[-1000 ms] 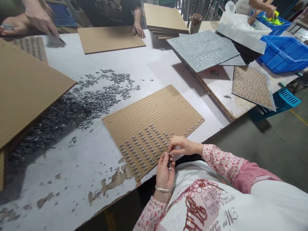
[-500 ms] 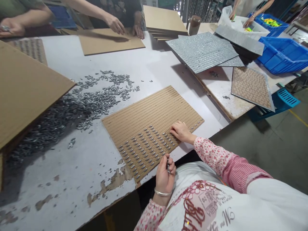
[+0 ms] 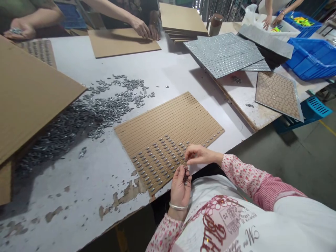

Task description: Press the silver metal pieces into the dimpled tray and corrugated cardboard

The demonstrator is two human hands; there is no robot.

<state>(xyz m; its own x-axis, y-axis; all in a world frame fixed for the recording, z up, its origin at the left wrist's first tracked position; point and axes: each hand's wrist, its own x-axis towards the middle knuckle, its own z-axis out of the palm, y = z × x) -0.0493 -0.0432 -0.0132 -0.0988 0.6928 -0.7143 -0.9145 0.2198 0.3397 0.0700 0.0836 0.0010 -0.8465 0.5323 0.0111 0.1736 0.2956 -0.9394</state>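
A grooved cardboard sheet lies on the white table before me, with rows of small grey spindle-shaped metal pieces in its nearer grooves. Just off its front edge, my left hand is cupped closed around several of the same pieces, partly visible between the fingers. My right hand is just above the left fingertips, over the sheet's near edge. Its fingers are curled with thumb and forefinger close together; whatever may be in that pinch is too small to make out.
A big heap of loose metal pieces spreads left of the sheet, partly under a raised cardboard board. Filled silver sheets overlap at the right. Behind are stacked boards, a mug, a blue crate and co-workers' hands.
My right hand has moved back from the rows on the sheet to the fingertips of my left hand. The left hand stays closed around its pieces. A co-worker's hand has shifted along a board.
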